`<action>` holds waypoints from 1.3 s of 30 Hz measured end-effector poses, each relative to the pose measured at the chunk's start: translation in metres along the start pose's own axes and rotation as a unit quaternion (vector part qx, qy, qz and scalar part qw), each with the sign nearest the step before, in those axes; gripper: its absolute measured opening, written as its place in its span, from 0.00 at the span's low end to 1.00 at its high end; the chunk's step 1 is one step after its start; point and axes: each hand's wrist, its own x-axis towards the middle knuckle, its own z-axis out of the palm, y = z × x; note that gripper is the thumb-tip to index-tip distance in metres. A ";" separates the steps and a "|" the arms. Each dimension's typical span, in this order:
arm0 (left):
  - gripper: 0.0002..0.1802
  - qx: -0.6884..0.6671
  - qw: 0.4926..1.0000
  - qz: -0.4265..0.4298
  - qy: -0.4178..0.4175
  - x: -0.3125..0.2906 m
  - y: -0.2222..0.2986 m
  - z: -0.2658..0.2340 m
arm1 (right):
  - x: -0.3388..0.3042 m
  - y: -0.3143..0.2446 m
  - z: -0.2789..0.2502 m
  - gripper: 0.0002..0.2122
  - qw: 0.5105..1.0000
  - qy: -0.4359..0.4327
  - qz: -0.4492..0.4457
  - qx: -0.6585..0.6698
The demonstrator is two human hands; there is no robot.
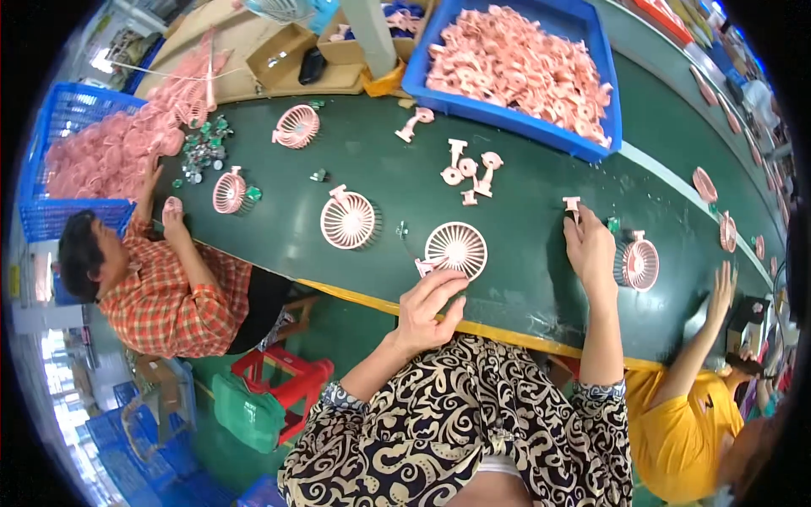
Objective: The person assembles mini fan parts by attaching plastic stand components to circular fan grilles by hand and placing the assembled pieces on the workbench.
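Observation:
My left hand (429, 313) is closed at the near edge of a round pink fan cage (456, 247), which has thin ribs spreading from its centre. The fingers cover the cage's lower rim, beside its small neck (424, 267). A small green circuit board (403, 228) with a thin wire is just left of that cage. Further right, my right hand (589, 253) pinches a small pink T-shaped bracket (572, 204) above the table. Another pink fan cage (640, 263) stands beside that hand, with a green circuit board (613, 224) above it.
Pink brackets (470, 173) lie mid-table (524, 220); a blue bin (507, 110) heaped with them stands behind. More fan cages (347, 220) and circuit boards (205, 145) lie left, near a blue basket (76, 211). One co-worker (182, 296) sits left, another (676, 422) right.

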 end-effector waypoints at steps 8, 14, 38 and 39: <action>0.33 0.046 0.997 -0.061 -0.029 0.014 -0.002 -0.011 | -0.035 0.001 -0.005 0.14 0.998 -0.013 0.060 -0.014; 0.37 0.150 0.967 -0.158 -0.128 0.024 -0.010 -0.034 | -0.042 0.002 0.006 0.12 0.996 0.080 0.010 -0.027; 0.08 0.104 0.968 -0.189 -0.129 0.032 -0.005 -0.015 | -0.076 -0.062 0.006 0.12 0.977 0.044 -0.133 0.162; 0.08 0.104 0.968 -0.188 -0.132 0.032 -0.007 -0.013 | -0.079 -0.069 0.014 0.12 0.968 0.052 -0.170 0.175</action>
